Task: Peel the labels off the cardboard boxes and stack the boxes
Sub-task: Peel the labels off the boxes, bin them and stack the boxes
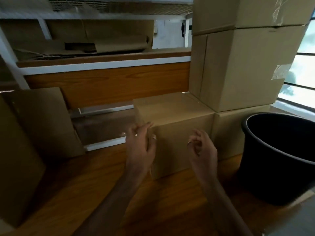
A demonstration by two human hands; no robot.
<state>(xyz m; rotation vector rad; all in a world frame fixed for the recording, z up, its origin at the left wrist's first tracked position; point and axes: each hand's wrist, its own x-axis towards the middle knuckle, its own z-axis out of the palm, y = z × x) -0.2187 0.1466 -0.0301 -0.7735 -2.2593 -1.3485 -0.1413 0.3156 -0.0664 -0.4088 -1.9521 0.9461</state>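
Observation:
A small plain cardboard box stands on the wooden table in the middle of the view. My left hand lies against its left front corner with straight fingers and the thumb on the front face. My right hand hovers in front of the box's right side, fingers loosely curled, holding nothing. To the right a large box sits on a lower box, with another box on top. No label shows on the faces I see.
A black bucket stands at the right on the table. Flat cardboard sheets lean at the left. Behind is a white shelf frame holding folded cardboard. A window is at the far right.

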